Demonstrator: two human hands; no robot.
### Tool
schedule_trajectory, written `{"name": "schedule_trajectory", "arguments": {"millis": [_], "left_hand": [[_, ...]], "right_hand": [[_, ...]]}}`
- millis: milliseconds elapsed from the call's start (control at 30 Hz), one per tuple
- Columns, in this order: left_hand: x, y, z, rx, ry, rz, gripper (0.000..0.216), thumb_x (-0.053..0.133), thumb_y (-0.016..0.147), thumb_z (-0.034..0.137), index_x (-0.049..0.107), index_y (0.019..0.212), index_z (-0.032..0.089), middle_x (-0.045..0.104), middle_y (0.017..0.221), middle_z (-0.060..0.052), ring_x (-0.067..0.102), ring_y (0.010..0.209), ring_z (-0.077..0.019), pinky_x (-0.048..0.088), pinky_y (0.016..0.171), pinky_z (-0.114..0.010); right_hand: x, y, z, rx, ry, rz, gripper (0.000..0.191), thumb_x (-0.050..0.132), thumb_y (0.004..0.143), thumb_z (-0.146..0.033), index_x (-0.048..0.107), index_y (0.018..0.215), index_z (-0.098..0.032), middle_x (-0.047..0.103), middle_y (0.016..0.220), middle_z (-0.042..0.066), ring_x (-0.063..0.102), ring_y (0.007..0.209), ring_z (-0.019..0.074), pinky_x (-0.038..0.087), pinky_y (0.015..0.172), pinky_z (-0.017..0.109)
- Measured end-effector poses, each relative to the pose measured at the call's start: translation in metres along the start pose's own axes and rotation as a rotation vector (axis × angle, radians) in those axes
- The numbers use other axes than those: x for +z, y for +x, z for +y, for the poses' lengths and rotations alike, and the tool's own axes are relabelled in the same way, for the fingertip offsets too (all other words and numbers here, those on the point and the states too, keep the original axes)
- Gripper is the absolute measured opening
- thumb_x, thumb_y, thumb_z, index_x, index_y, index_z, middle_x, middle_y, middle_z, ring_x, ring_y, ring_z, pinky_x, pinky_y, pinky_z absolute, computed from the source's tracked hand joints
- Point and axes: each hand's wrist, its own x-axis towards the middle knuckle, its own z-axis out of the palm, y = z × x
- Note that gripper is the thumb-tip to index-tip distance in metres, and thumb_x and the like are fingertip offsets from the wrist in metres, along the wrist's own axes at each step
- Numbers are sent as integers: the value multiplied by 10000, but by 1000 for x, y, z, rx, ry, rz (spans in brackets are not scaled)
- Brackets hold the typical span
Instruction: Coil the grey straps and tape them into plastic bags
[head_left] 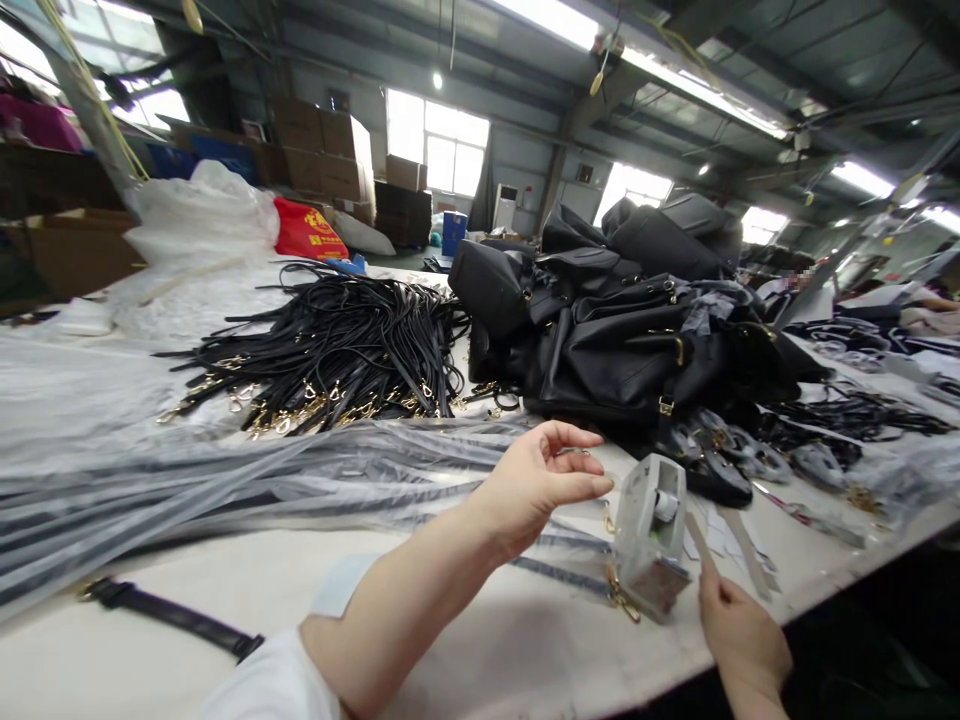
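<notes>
My left hand (544, 478) hovers over the white table (487, 650), palm up and fingers curled apart, with nothing visible in it. Just right of it stands a grey tape dispenser (651, 535). My right hand (739, 630) is low at the table's front edge and pinches a strip of tape (701, 545) that runs up toward the dispenser. A thin dark strap with a gold clasp (622, 597) lies under the dispenser. Clear plastic sleeves (225, 490) lie flat to the left of my left hand.
A heap of black straps with gold clips (330, 350) lies at centre left. Black handbags (622, 320) are piled behind the dispenser. One black strap (172, 615) lies near the front left. White plastic bags (202, 220) and cardboard boxes (322, 150) stand behind.
</notes>
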Motion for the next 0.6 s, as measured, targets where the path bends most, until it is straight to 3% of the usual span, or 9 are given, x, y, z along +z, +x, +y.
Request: {"name": "schedule_trajectory", "arguments": {"millis": [167, 367, 500, 600], "left_hand": [[2, -2, 3, 49, -32, -1, 467, 914, 463, 62, 579, 782, 126, 650, 1033, -56, 605, 715, -64, 501, 772, -269], [-2, 1, 1, 75, 17, -51, 390, 904, 531, 113, 639, 815, 139, 661, 884, -38, 612, 778, -107, 481, 821, -281], [-5, -8, 8, 307, 186, -72, 165, 816, 707, 240, 681, 740, 150, 656, 1028, -73, 607, 922, -167, 462, 884, -297], [6, -34, 16, 514, 371, -139, 152, 721, 812, 285, 733, 914, 173, 648, 1107, -95, 597, 1058, -236, 453, 968, -337]], "right_hand": [[-1, 0, -1, 7, 12, -7, 633, 289, 903, -626, 799, 993, -262, 762, 965, 171, 696, 810, 365, 473, 572, 363], [-7, -4, -5, 0, 13, 4, 621, 306, 901, -621, 806, 985, -262, 766, 920, 166, 698, 771, 348, 452, 554, 346], [-10, -10, -11, -1, 21, 44, 584, 341, 912, -564, 808, 959, -217, 759, 886, 186, 681, 713, 337, 410, 518, 333], [-9, -16, -16, 1, 8, 95, 516, 376, 941, -477, 793, 922, -174, 747, 878, 191, 662, 728, 317, 379, 531, 326]]}}
